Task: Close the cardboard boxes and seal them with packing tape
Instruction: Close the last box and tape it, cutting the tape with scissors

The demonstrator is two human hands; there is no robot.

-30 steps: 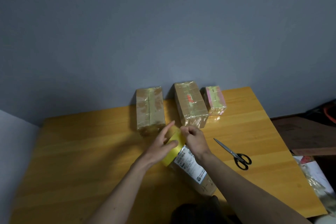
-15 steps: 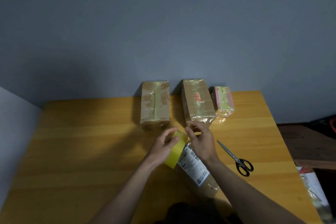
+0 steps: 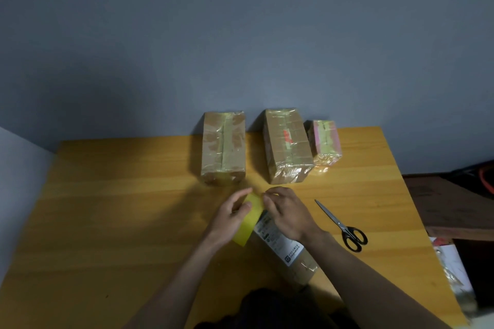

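- Yellow wooden tabletop pushed against a plain grey-blue wall; dim light.
- Left hand: fingers curled round a yellow roll of packing tape, thumb across its face.
- Right hand: fingertips bent and pinched together at the roll's upper edge; whether they grip a tape end is too small to tell.
- Both hands sit over the far end of a cardboard box with a white shipping label, lying slantwise near the front edge.
- Black-handled scissors lie flat just right of the right hand, apart from it.
- Back row by the wall: left taped box, middle taped box, and a small pink box touching the middle one's right side.
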